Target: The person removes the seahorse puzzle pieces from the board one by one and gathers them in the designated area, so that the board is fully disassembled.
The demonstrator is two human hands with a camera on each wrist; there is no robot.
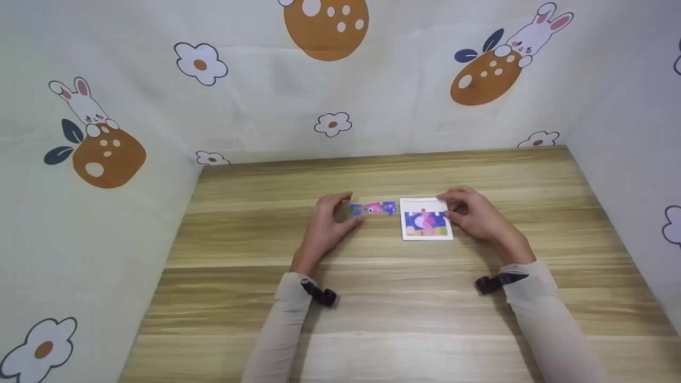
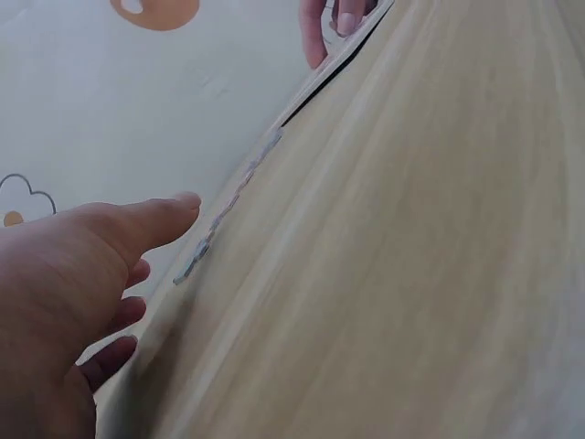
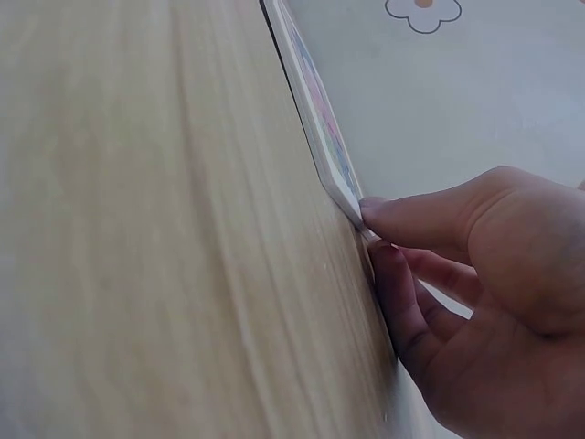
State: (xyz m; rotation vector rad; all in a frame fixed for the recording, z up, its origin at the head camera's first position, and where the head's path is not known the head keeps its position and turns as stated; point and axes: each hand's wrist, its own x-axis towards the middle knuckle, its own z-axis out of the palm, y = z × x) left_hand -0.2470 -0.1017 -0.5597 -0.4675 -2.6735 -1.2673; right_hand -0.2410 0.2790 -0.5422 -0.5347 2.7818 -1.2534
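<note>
A white-rimmed jigsaw puzzle tray [image 1: 428,238] lies on the wooden table, its lower part filled with a blue and pink picture and its upper strip bare white. My right hand [image 1: 472,214] pinches the tray's right edge between thumb and fingers, seen close up in the right wrist view. To the tray's left, several puzzle pieces [image 1: 374,208] form a flat row, with a pink one showing an eye between blue ones. Around the left end of that row, my left hand [image 1: 328,223] has its thumb and fingers spread apart, holding nothing.
The wood-grain table [image 1: 393,308] meets a pale fabric wall [image 1: 266,106] printed with flowers and rabbits at its back. Similar walls stand on both sides. Each wrist carries a small black camera [image 1: 322,294] over a light sleeve.
</note>
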